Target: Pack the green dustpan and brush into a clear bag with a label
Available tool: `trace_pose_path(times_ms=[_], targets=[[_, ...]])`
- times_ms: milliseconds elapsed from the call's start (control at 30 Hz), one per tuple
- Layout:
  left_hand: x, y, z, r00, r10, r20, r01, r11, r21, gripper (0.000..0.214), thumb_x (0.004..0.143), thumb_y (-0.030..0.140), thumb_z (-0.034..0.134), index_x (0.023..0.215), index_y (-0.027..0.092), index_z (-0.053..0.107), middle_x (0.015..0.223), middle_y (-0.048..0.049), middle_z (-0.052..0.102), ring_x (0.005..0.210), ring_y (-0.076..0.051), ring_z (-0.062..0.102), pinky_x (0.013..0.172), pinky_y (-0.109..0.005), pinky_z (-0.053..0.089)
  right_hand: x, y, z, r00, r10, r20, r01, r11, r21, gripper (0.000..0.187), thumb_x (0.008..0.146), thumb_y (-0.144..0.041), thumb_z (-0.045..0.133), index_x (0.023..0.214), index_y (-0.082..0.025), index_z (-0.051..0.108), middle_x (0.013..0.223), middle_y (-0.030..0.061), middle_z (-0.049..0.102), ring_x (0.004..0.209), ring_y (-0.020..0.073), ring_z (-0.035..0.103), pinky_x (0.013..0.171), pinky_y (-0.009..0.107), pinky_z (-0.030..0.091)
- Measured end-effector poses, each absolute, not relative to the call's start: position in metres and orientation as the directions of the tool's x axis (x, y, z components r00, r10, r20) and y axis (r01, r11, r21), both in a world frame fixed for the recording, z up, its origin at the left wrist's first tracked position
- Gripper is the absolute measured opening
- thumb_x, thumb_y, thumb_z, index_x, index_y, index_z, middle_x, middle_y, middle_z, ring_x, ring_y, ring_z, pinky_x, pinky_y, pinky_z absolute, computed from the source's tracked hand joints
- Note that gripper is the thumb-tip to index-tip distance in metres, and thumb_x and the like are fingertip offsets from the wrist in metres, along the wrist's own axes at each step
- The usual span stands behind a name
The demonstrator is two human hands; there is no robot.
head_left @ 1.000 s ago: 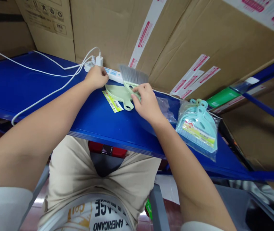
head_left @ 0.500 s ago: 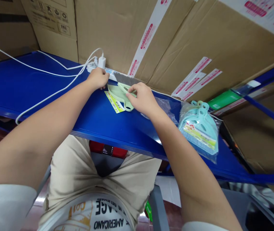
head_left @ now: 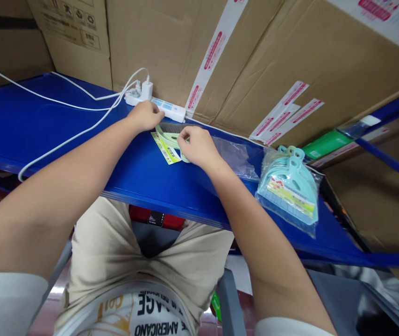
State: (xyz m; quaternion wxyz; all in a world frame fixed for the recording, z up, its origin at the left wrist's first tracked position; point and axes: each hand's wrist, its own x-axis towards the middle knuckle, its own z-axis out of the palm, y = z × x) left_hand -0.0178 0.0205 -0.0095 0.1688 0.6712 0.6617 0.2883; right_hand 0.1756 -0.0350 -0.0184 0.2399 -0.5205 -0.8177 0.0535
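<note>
A pale green dustpan (head_left: pixel 168 137) with a small grey-bristled brush (head_left: pixel 170 128) lying in it rests on the blue shelf (head_left: pixel 139 172). My left hand (head_left: pixel 146 115) is curled over the dustpan's far left edge. My right hand (head_left: pixel 196 146) has its fingers closed on the dustpan's handle end, covering it. A yellow-green paper label (head_left: pixel 165 148) lies flat just in front of the dustpan. An empty clear plastic bag (head_left: pixel 236 157) lies on the shelf to the right of my right hand.
A bagged light-blue dustpan set (head_left: pixel 288 189) lies at the shelf's right. A white power strip (head_left: pixel 166 108) with a plugged charger and white cables (head_left: pixel 80 133) runs along the back. Cardboard boxes (head_left: pixel 273 60) wall the rear. My lap is below the shelf edge.
The brush, held upright with bristles up a second ago, has been laid down flat into the green dustpan. My right hand slid left over the handle; my left hand stayed put.
</note>
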Motion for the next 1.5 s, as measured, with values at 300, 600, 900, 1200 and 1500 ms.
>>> trace_pose_path(times_ms=[300,600,900,1200,1500], targets=[[-0.016,0.022,-0.013,-0.005,0.985,0.174,0.836,-0.092,0.541,0.023,0.081,0.027,0.066,0.099,0.018,0.078,0.097,-0.0099,0.077,0.116,-0.032,0.072,0.107,-0.038,0.052,0.172,-0.039,-0.018,-0.348,0.871,0.348,0.817,0.464,-0.343,0.021,0.099,-0.022,0.056,0.087,-0.021,0.073,0.1,0.0107,0.077,0.096,0.0267,0.071,0.09,0.039,0.053],[-0.018,0.027,-0.015,-0.015,0.985,0.17,0.845,-0.078,0.53,0.028,0.079,0.024,0.067,0.103,0.014,0.079,0.103,-0.0115,0.078,0.119,-0.032,0.072,0.107,-0.034,0.05,0.174,-0.037,-0.019,-0.338,0.883,0.325,0.787,0.455,-0.418,0.019,0.098,-0.02,0.056,0.089,-0.019,0.073,0.096,0.0078,0.078,0.094,0.0236,0.07,0.088,0.036,0.051],[-0.02,0.029,-0.018,-0.043,0.984,0.173,0.803,-0.069,0.592,0.02,0.071,0.016,0.069,0.089,0.02,0.075,0.097,-0.008,0.077,0.118,-0.031,0.072,0.108,-0.034,0.051,0.176,-0.043,-0.016,-0.383,0.879,0.285,0.776,0.474,-0.417,0.011,0.094,-0.015,0.063,0.088,-0.019,0.071,0.1,0.0087,0.077,0.099,0.0241,0.07,0.095,0.038,0.052],[-0.02,0.026,-0.014,-0.096,0.982,0.162,0.795,-0.022,0.607,0.019,0.072,0.013,0.07,0.09,0.018,0.074,0.094,-0.0081,0.074,0.126,-0.033,0.07,0.112,-0.033,0.05,0.19,-0.059,0.002,-0.062,0.997,0.05,0.858,0.078,-0.507,0.02,0.099,-0.036,0.075,0.095,-0.017,0.069,0.08,0.0114,0.072,0.077,0.0261,0.072,0.072,0.036,0.056],[-0.018,0.02,-0.009,-0.109,0.984,0.138,0.806,0.006,0.592,0.022,0.073,0.014,0.069,0.093,0.017,0.076,0.086,-0.0081,0.072,0.115,-0.034,0.075,0.106,-0.035,0.054,0.181,-0.063,0.015,-0.055,0.921,-0.386,0.599,-0.279,-0.75,0.033,0.114,-0.026,0.055,0.084,-0.016,0.064,0.06,0.0025,0.068,0.039,0.0072,0.052,0.033,0.017,0.029]])
